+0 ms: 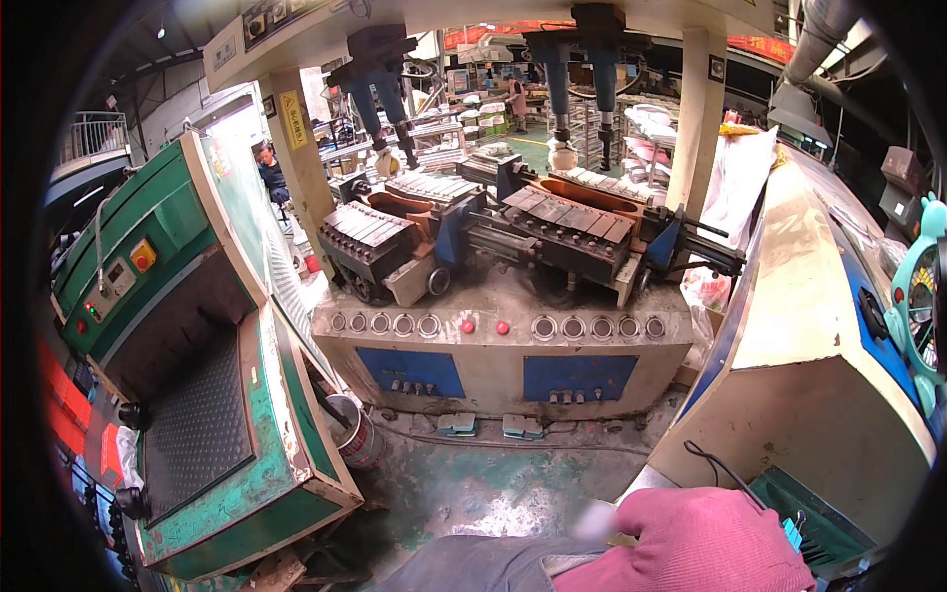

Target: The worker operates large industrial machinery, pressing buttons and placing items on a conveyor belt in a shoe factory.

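My right arm, in a maroon knit sleeve (705, 538), is bent across the lower right. At its cuff is a small, pale, smeared patch (595, 519), perhaps my right hand; its fingers cannot be made out, nor whether it holds anything. My left hand does not show. Dark blue-grey cloth (473, 564) lies along the bottom edge. Ahead stands a cream machine (483, 365) with two clamping stations, each with a row of metal plates (370, 225) and a brown curved form (602, 197). Blue press cylinders (559, 89) hang above them.
On the left is a green machine (286, 414) with a black studded bed (202, 424). A bucket (357, 434) stands beside it. Two foot pedals (521, 426) and a cable lie on the floor. At right are a cream cabinet (789, 405) and a turquoise fan (922, 296). Another person (271, 176) is beyond.
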Available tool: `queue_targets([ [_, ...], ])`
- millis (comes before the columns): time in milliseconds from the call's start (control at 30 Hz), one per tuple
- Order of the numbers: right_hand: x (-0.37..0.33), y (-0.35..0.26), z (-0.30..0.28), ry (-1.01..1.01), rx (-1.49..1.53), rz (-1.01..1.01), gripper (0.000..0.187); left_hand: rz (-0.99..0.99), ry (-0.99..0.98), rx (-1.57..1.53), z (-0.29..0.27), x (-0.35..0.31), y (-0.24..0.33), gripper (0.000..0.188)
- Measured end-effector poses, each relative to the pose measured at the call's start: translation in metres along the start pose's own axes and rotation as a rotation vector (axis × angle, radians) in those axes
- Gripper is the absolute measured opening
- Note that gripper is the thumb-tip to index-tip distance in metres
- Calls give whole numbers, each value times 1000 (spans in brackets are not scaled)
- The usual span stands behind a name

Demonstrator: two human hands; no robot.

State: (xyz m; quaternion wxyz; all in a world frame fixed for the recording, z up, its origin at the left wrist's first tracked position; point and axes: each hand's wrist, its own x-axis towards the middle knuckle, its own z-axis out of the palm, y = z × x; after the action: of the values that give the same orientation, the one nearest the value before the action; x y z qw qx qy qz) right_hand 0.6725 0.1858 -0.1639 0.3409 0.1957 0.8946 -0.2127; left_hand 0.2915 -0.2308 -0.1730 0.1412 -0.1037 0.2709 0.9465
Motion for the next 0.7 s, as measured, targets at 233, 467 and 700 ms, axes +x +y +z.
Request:
queue_targets([
  [233,2,1,4,16,1,-2,55,-80,-282,-134,-28,12,4,38],
  [467,-2,-2,-4,-17,-3,10,54,44,-240,-23,-15,6,-1,35],
  [700,-3,-3,-8,-28,5,14,53,340,-82,511,-9,5,-7,29],
])
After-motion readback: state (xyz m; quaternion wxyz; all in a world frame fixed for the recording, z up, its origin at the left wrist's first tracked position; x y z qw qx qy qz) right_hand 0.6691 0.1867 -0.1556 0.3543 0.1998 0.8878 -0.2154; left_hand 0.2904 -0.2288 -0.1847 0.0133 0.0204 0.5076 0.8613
